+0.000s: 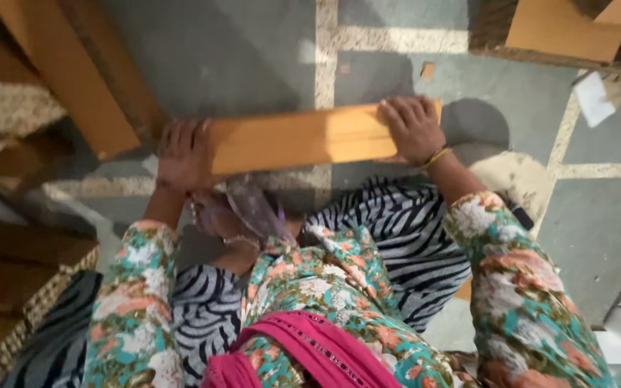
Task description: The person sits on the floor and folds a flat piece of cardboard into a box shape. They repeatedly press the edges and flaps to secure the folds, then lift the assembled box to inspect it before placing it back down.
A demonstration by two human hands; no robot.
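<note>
left hand [183, 153]: clamped over the left end of the orange cardboard strip [303, 138], fingers curled down across its top, knuckles toward the camera.
right hand [415, 128]: pressed flat on the strip's right end, fingers spread over the far edge, a thin bangle at the wrist.
strip: lies crosswise just above the floor [238, 65] in front of the person's knees, long edges nearly level, right end a little higher; whether it touches the ground i cannot tell.
left edge: its left end sits just beside a larger slanted cardboard panel [80, 86]; little room there.
right edge: open grey floor beyond the right end, with pale inlaid lines crossing it.
far side: bare floor ahead of the strip, a small cardboard scrap [428, 70] lying near.
corners: more cardboard sheets [562, 29] top right, white paper scraps [594, 98] beside them.
</note>
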